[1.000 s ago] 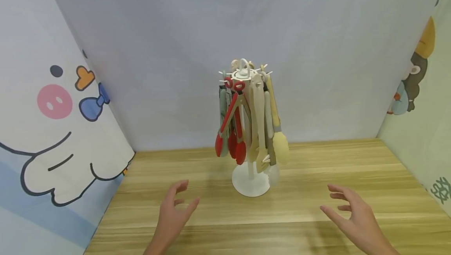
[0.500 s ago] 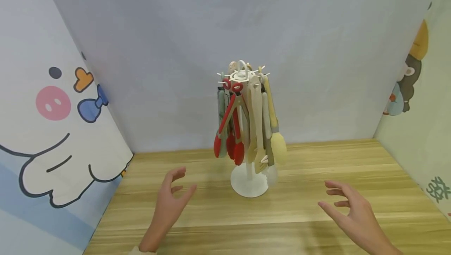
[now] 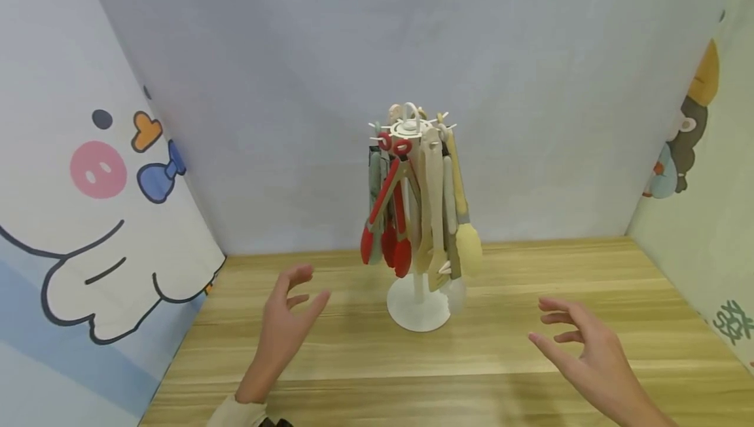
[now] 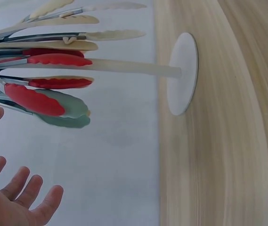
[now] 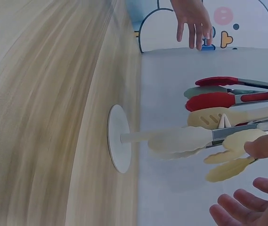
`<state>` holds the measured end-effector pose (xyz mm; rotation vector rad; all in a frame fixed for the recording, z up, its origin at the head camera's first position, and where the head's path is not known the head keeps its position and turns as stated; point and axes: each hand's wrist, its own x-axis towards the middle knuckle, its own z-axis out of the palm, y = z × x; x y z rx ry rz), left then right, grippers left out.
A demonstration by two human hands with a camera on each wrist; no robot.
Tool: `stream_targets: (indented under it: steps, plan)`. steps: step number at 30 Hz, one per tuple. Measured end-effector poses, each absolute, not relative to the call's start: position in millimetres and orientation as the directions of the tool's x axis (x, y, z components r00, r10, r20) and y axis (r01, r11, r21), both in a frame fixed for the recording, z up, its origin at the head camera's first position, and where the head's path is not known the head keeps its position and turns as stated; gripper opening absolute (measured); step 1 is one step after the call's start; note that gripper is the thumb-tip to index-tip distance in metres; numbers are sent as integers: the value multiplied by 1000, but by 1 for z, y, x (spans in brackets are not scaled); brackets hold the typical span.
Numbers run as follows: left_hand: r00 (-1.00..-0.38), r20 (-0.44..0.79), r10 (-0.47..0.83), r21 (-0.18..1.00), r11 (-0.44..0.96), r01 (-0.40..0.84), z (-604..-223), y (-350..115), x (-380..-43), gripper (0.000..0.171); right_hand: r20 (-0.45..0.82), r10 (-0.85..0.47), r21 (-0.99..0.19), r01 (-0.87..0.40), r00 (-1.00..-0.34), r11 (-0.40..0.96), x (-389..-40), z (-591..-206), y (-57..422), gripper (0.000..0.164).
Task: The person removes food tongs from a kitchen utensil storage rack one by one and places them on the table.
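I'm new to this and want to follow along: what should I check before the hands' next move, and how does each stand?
1. Left hand free: ok, it holds nothing.
2. Right hand free: ok, it holds nothing.
3. White stand upright on the wooden table: ok.
4. Front red tongs in plain view: ok.
5. Utensils clear of one another in the head view: not ok, several overlap.
6. Every utensil firmly hooked: cannot tell, some are partly hidden.
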<state>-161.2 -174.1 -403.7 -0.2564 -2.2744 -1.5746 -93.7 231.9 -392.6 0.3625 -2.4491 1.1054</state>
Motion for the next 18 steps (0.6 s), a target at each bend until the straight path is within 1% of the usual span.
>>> stream_targets:
  steps: [4,11,18]
  plan:
    - [-905,423,-41,852,357,382,-398,-171,-164,47,496,-62,-646,-415,-866,640,-96,-386,229,45]
    - [-914,404,-37,871,321,372,-364,-156,-156,47,523,-64,-654,-448,-850,610,-101,-374,226,44]
    - [-901,432,-43,864,305,400,-347,-149,-156,46,534,-71,-644,-460,-843,612,-106,-367,223,43]
